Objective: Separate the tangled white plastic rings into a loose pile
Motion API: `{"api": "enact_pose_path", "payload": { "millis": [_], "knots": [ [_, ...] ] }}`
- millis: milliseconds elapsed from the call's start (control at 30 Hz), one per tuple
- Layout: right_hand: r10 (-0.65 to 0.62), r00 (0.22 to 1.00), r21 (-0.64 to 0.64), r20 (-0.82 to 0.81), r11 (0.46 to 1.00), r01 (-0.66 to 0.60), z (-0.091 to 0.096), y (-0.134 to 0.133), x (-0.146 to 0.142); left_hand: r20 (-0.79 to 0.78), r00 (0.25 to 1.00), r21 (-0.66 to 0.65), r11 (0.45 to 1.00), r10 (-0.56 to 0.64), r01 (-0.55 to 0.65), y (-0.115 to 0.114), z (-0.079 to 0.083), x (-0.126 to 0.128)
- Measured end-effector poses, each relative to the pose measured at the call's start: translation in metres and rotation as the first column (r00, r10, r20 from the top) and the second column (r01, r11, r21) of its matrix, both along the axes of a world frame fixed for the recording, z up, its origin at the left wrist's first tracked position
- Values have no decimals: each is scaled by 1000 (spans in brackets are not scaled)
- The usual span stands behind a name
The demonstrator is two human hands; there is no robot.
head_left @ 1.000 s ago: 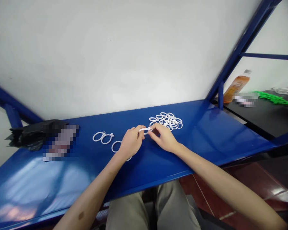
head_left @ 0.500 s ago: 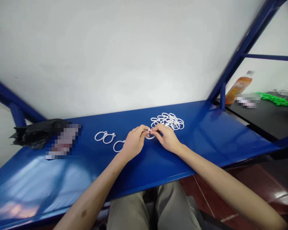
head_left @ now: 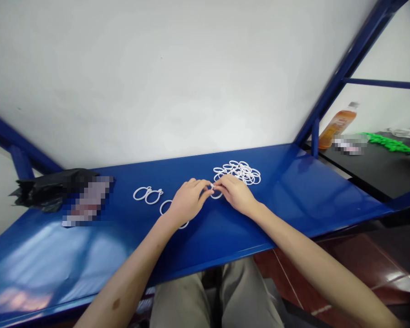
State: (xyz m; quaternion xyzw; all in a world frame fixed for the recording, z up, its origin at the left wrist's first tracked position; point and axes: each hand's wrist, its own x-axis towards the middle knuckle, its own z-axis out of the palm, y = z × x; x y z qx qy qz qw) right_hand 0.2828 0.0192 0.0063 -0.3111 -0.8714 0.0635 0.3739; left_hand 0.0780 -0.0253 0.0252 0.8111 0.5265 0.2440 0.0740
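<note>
Both hands meet over the middle of the blue table point(head_left: 225, 237), pinching one white ring point(head_left: 216, 197) at its small top piece. My left hand point(head_left: 190, 198) is closed, thumb and fingertips on that top piece. Closed as well, my right hand point(head_left: 237, 193) grips it from the other side; the fingertips partly hide the joint. Just behind my right hand lies a pile of white rings point(head_left: 249, 172). To the left, two white rings point(head_left: 153, 197) lie side by side, and another ring point(head_left: 164, 208) shows partly behind my left hand. A further curve of white ring point(head_left: 184, 225) peeks out beneath my left wrist.
At the table's left end lie a black plastic bag point(head_left: 54, 187) and a blurred packet point(head_left: 90, 200). Blue frame posts point(head_left: 338, 77) flank the table. On a black table to the right stand an orange drink bottle point(head_left: 338, 125) and green linked pieces point(head_left: 391, 143), with another person's hand at the edge.
My hands stay together on the ring, their fingers shifted slightly. My left hand has tilted, and a ring curve now shows below its wrist. The view has moved a little.
</note>
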Motion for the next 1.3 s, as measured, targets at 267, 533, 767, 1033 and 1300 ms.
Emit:
{"api": "enact_pose_path", "payload": {
  "millis": [267, 533, 767, 1033, 1300],
  "knots": [
    [-470, 882, -84, -6, 880, 468, 4, 31, 45, -188, 982, -111, 994, -29, 8, 1, 4, -29],
    [-518, 853, -48, 64, 852, 521, 7, 36, 60, -170, 985, -125, 991, 20, -42, 7, 4, -38],
    [-538, 843, -41, 4, 842, 537, 8, 35, 58, -185, 982, -153, 987, 25, -54, 7, 3, -44],
    [-532, 847, 12, -5, 846, 532, 7, 35, 53, -184, 978, -95, 988, 103, -122, 14, -2, -37],
    [-526, 850, -16, 8, 850, 526, 4, 46, 43, -165, 975, -65, 984, 152, -165, 13, -2, -30]
  ]
}}
